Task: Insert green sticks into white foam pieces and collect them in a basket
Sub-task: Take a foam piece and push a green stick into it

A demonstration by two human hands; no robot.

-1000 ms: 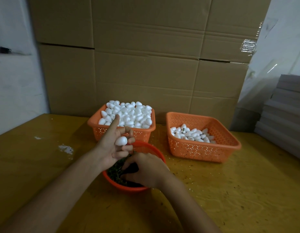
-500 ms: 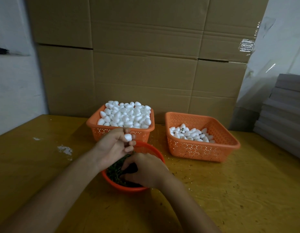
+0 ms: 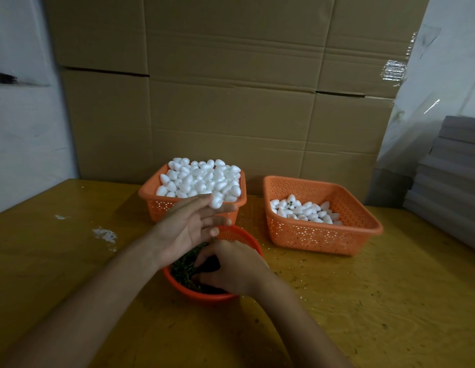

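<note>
- White foam first: the left hand (image 3: 191,227) holds one white foam piece (image 3: 216,202) at its fingertips. The other fingers are stretched out almost straight, and the piece is in the air just above the round bowl (image 3: 204,297).
- The right hand (image 3: 232,266) is down inside this bowl with the fingers curled into the green sticks (image 3: 183,264). I cannot tell if it already pinches one stick.
- I judge the step to be picking a stick; the insertion is not yet done. The next move calls for one single stick separated from the tangle, its end aimed at the foam, then a straight and gentle push.
- The foam piece is small, egg-shaped, matt and smooth. It probably dents easily.
- From the bowl, the full basket (image 3: 151,200) of plain foam stands at 12 o'clock, just behind the left hand.
- The collecting basket (image 3: 324,236) stands at 2 o'clock and has only a few pieces at its back.
- All of this is on the yellow wooden table (image 3: 364,301).
</note>
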